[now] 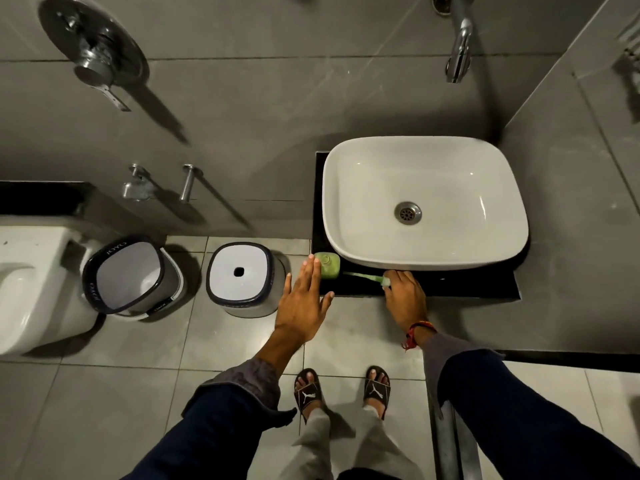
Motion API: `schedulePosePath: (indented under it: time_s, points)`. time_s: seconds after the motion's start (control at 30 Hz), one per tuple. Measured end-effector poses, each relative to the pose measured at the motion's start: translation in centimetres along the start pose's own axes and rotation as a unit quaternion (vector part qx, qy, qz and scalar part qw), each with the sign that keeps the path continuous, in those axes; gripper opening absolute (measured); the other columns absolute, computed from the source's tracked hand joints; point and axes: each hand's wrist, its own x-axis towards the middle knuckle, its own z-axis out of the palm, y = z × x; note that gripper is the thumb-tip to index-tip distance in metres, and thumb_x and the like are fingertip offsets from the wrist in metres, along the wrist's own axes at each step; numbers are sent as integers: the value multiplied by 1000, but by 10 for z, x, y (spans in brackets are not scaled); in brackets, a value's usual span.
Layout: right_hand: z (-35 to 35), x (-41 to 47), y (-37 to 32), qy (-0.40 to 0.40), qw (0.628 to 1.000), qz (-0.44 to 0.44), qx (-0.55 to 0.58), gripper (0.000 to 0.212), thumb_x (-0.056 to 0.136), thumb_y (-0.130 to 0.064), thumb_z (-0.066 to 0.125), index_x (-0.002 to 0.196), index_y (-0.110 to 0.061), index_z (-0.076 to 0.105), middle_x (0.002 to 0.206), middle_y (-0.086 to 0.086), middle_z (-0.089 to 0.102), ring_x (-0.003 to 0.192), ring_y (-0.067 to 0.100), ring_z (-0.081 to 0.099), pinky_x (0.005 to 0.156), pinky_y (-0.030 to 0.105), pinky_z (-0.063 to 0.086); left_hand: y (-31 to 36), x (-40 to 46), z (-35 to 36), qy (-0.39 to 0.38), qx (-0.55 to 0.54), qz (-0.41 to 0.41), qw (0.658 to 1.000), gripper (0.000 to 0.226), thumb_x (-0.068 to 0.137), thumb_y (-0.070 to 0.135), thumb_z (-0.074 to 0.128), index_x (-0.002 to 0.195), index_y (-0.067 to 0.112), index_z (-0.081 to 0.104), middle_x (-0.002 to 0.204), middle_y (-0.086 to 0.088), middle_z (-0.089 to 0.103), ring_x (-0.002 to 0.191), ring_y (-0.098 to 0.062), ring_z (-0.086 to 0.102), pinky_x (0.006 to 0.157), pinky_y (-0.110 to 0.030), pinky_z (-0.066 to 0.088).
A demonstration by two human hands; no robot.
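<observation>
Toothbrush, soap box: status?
Left hand open, fingertips at soap box. Right hand pinches toothbrush end on black counter. Basin close behind.

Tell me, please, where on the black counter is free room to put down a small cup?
The front strip of the counter is bare to the right of the right hand, between the basin rim and the counter edge. The left front corner is crowded: the soap case, the toothbrush and the left hand.

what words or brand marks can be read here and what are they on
"JOYO": white letters on the dark rim of the bucket.
Two more prints on that rim: too blurred to read.
On the sandals: a leaping-cat logo, no words.
On the green soap case and the toothbrush: nothing legible.
</observation>
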Motion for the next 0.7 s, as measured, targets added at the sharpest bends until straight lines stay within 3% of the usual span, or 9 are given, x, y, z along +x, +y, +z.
schedulePosePath:
  time_s: [0.13, 0.27, 0.37, 0.47, 0.7]
  points:
    - [-2, 7, 1, 24, 998, 5, 64, 22, 90, -9, 65, 111, -4, 66, 113, 16, 65, 104, 34, 62, 89, 43, 53, 2, 12, -1, 9, 1, -5, 1000, 76, 107, 55, 29, 164, 16, -5, 174, -2, -3, 161, -19, -1, 131, -47, 7]
    - [2, -3, -4, 83, 975, 14, 204, 20, 84, 0, 72, 104, -1, 70, 104, 16, 63, 87, 31, 65, 77, 45, 59, -6, 15, 4, -1, 6, -23, 1000, 75, 108, 53, 29, 164, 15, -4, 174, -2, -1, 161, -19, -1, 131, -48, 9]
    - [-2, -17, -10, 130, 960, -11, 248, 24, 81, -1, 76, 104, -4, 71, 103, 9, 62, 89, 21, 64, 84, 30, 57, -4, 13, 7, -24, 12, -11, 1000, 75, 108, 53, 29, 164, 15, -4, 174, -3, -3, 161, -20, -2, 131, -48, 9]
    - [-20, -20, -22, 160, 947, -69, 272, 25, 81, -6, 76, 105, -11, 70, 104, 1, 60, 94, 10, 61, 90, 10, 47, -1, 12, 6, -30, 20, 0, 999, 75, 108, 52, 29, 164, 15, -4, 174, -4, -3, 161, -20, -1, 131, -47, 8]
    - [-46, 2, -67, 131, 947, -151, 251, 25, 81, -8, 73, 103, -16, 65, 103, -4, 55, 94, 5, 57, 85, 7, 45, -7, 5, -6, -32, -4, -2, 999, 74, 109, 50, 31, 164, 15, -4, 174, -4, -3, 161, -22, 3, 131, -46, 9]
